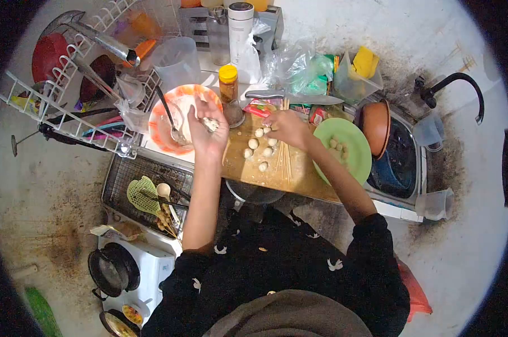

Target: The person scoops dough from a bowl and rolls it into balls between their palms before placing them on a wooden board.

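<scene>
Cupped around a pale lump of paste [211, 124], the left hand [207, 130] is raised palm-up at centre frame.

Its forearm runs straight up from the lower middle. Just right, the right hand [287, 128] bends down, fingertips apparently pinching one of the small balls [259, 147] on the wooden cutting board [265, 174], beside bamboo skewers [286, 154]. An orange bowl [178, 115] sits left, a green plate [349, 149] right.

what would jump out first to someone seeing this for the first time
Two hands work over a wooden cutting board at centre: the left hand holds a pale lump, the right hand rests among small white balls and skewers. An orange-rimmed plate sits left, a green plate right.
</scene>
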Demonstrator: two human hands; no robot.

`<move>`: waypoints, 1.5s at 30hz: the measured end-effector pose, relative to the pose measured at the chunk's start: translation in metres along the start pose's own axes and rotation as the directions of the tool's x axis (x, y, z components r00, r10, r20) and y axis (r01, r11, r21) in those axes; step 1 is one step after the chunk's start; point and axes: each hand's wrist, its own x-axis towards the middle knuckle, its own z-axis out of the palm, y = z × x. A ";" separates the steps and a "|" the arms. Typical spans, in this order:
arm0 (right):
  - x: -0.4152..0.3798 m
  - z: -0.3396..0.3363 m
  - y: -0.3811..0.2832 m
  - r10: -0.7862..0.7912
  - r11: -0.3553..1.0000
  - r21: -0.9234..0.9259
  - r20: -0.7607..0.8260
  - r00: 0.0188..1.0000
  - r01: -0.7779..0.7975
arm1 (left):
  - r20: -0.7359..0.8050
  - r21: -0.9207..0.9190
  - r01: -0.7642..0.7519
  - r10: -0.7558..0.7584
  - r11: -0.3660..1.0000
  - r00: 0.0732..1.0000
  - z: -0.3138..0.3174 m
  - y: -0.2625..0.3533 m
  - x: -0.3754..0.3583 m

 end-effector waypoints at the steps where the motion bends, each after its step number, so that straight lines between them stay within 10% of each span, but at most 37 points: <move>1: 0.000 0.003 0.001 0.001 1.000 0.003 -0.001 1.000 -0.001 | -0.090 0.059 -0.069 0.074 0.996 0.993 0.003 -0.006 -0.002; 7: -0.003 0.000 0.009 0.127 0.980 0.154 -0.023 0.992 -0.122 | -0.052 0.160 -0.023 0.031 0.987 0.998 -0.019 -0.011 -0.002; 13: -0.002 -0.039 -0.054 0.210 0.620 0.778 -0.039 0.977 -0.102 | -0.061 0.395 -0.033 0.063 0.918 0.996 -0.025 -0.035 -0.010; 16: -0.003 -0.033 -0.084 0.080 0.631 0.772 -0.165 0.983 0.079 | 0.027 0.610 0.039 -0.070 0.791 0.997 -0.027 -0.045 -0.013; 18: -0.005 -0.028 -0.094 -0.103 0.931 0.305 -0.302 0.948 0.199 | 0.001 0.590 0.026 -0.033 0.807 0.999 -0.017 -0.051 -0.021; 21: -0.014 -0.019 -0.108 -0.284 0.959 -0.106 -0.441 0.852 0.264 | -0.048 0.585 0.005 0.029 0.811 0.998 -0.015 -0.049 -0.024; 32: -0.044 -0.020 -0.130 -0.213 0.971 -0.161 -0.249 0.945 0.177 | 0.000 0.619 0.073 -0.093 0.782 0.996 -0.059 -0.008 -0.019; 35: -0.035 -0.027 -0.118 -0.212 0.974 0.040 -0.199 0.957 0.224 | 0.169 0.651 -0.054 -0.074 0.757 0.983 -0.049 -0.014 -0.024; 37: -0.032 -0.038 -0.122 -0.044 0.886 0.431 -0.292 0.955 0.172 | -0.067 0.467 -0.114 0.164 0.877 0.984 -0.044 -0.014 -0.015; 39: -0.030 -0.035 -0.127 -0.094 0.898 0.415 -0.138 0.986 0.144 | -0.120 0.502 -0.124 0.211 0.856 0.970 -0.032 -0.040 -0.036; 41: -0.025 -0.005 -0.136 -0.215 0.947 0.150 -0.365 0.906 0.285 | 0.563 0.476 -0.405 0.082 0.781 0.822 -0.050 -0.057 -0.049; 43: -0.014 0.015 -0.125 -0.181 0.949 0.175 -0.377 0.908 0.262 | 0.378 0.628 -0.224 -0.040 0.746 0.925 -0.049 -0.062 -0.064; 45: -0.007 0.031 -0.124 0.126 0.992 0.048 -0.385 0.914 -0.117 | 0.170 0.730 -0.028 -0.143 0.682 0.975 -0.040 -0.072 -0.068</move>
